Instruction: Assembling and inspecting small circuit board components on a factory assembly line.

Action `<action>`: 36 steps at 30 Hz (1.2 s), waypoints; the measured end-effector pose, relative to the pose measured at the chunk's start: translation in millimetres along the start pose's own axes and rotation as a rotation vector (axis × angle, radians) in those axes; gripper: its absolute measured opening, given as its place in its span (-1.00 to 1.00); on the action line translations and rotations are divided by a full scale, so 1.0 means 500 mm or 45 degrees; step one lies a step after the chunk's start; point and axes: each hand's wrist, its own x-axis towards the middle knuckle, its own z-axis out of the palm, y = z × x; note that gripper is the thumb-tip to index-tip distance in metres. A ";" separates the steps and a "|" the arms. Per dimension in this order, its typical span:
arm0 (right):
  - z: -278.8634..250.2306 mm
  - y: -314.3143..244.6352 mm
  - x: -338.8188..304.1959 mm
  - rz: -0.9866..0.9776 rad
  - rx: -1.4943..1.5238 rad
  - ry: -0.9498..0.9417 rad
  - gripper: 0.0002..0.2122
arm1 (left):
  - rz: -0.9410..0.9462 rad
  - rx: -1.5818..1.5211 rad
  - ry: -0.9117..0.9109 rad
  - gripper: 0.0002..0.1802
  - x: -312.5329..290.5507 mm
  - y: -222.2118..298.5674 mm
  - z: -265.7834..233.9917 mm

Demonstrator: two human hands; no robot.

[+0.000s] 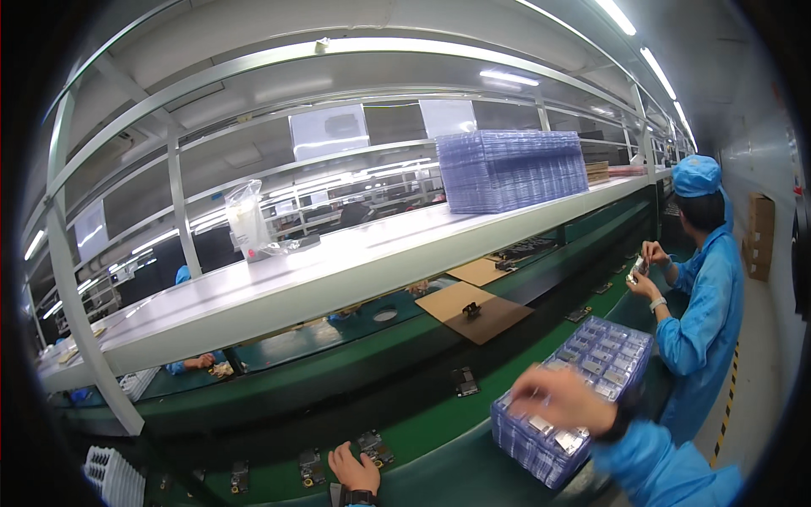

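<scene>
Low on the green belt (431, 422), my left hand (355, 470) lies with its fingers apart. It is beside two small dark circuit boards, one (311, 467) to its left and another (372, 446) just beyond its fingertips. Whether the fingers touch either board is unclear. My right hand (564, 397) hovers over a stack of clear plastic trays (541, 456), fingers bent downward and blurred. Shiny metal-covered parts (568, 440) fill the top tray's pockets. Anything between the right fingertips is hidden.
More boards (465, 381) lie along the belt. A brown sheet (456, 308) with a black part sits beyond. Above runs a white shelf (363, 253) carrying stacked clear trays (511, 173). To the right, a co-worker in blue (705, 313) holds a small part. White trays (114, 477) stand lower left.
</scene>
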 end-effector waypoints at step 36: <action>0.380 0.196 -0.105 -0.490 0.630 -0.780 -0.76 | -0.603 -1.179 -0.562 -0.65 -0.129 0.002 -0.149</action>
